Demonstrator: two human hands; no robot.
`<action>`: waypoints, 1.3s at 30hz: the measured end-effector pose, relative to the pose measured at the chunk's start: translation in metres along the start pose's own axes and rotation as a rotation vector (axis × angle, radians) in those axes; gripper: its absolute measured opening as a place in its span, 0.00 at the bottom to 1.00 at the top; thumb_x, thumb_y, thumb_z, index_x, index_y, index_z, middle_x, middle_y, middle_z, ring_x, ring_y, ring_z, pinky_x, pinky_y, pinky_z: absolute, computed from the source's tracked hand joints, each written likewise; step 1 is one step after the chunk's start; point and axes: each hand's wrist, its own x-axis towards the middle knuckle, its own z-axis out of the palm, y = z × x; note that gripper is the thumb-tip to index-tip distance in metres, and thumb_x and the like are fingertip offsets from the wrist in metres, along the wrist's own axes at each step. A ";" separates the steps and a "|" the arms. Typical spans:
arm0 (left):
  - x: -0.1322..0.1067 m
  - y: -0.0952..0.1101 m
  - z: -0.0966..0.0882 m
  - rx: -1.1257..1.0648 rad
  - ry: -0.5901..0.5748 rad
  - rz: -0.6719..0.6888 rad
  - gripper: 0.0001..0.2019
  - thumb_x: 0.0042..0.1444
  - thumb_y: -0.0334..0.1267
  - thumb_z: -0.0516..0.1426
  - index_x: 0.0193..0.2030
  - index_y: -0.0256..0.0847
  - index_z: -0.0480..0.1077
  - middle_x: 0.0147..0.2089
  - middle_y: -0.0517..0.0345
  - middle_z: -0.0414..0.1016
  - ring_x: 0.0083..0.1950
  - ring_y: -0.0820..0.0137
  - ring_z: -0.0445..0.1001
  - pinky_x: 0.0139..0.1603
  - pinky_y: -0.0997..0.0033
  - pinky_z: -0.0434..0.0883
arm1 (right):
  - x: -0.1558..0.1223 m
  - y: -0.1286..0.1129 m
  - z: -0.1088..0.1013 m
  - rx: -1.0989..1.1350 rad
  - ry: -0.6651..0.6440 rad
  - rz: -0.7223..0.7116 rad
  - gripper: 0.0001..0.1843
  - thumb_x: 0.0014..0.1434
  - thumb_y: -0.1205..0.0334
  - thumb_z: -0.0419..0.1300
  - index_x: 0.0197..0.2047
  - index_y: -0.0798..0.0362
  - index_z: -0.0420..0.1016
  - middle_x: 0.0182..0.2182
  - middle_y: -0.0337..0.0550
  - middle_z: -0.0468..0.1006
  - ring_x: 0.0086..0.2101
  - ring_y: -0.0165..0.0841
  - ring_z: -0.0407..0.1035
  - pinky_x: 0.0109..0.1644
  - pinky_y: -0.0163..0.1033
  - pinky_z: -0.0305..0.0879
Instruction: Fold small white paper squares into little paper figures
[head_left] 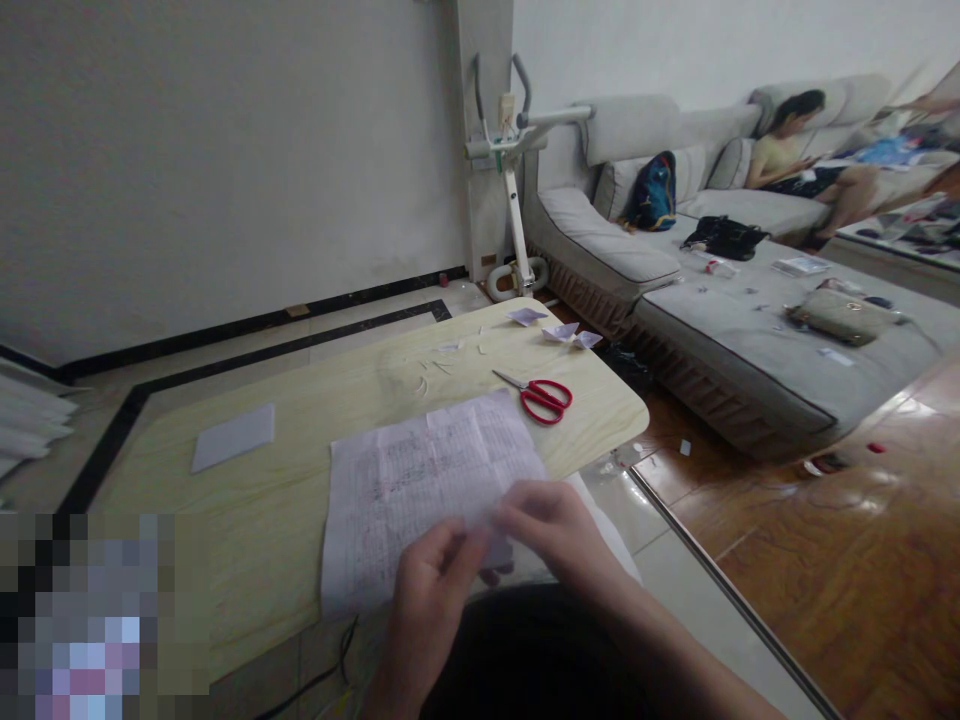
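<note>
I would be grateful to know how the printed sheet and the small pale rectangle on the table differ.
The printed sheet is clearly larger than the pale rectangle. The printed sheet shows markings and creases, while the pale rectangle looks plain. Both are light-coloured and lie on the table.

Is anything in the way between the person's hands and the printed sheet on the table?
Nothing visible blocks them. The left hand and right hand are together over the printed sheet's near right part. The red scissors lie aside, by its far right corner. Blur hides what, if anything, the hands pinch.
</note>
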 end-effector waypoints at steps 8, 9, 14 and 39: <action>-0.002 0.001 -0.001 -0.004 -0.010 0.030 0.16 0.55 0.48 0.61 0.23 0.39 0.74 0.21 0.58 0.76 0.25 0.66 0.76 0.26 0.73 0.73 | 0.002 0.004 -0.005 0.054 -0.021 0.055 0.18 0.50 0.50 0.72 0.24 0.56 0.76 0.18 0.38 0.77 0.20 0.30 0.71 0.25 0.34 0.66; -0.002 0.001 -0.001 -0.012 -0.011 0.030 0.16 0.55 0.48 0.61 0.22 0.39 0.74 0.21 0.58 0.76 0.25 0.66 0.76 0.26 0.73 0.73 | 0.002 0.004 -0.006 0.054 -0.015 0.059 0.17 0.49 0.51 0.72 0.24 0.56 0.76 0.18 0.38 0.77 0.21 0.30 0.71 0.25 0.34 0.67; -0.002 0.001 0.000 -0.017 -0.014 0.020 0.16 0.56 0.48 0.60 0.22 0.40 0.73 0.21 0.59 0.75 0.24 0.67 0.76 0.25 0.73 0.72 | 0.002 0.001 -0.007 0.044 -0.032 0.065 0.16 0.50 0.51 0.72 0.24 0.56 0.77 0.19 0.38 0.77 0.21 0.30 0.71 0.25 0.34 0.67; -0.003 -0.001 0.001 -0.025 0.000 -0.014 0.19 0.53 0.51 0.63 0.21 0.40 0.69 0.20 0.59 0.74 0.24 0.69 0.75 0.24 0.74 0.73 | -0.002 0.006 -0.003 -0.060 0.037 -0.005 0.14 0.53 0.54 0.69 0.25 0.55 0.76 0.21 0.38 0.76 0.24 0.30 0.69 0.28 0.35 0.64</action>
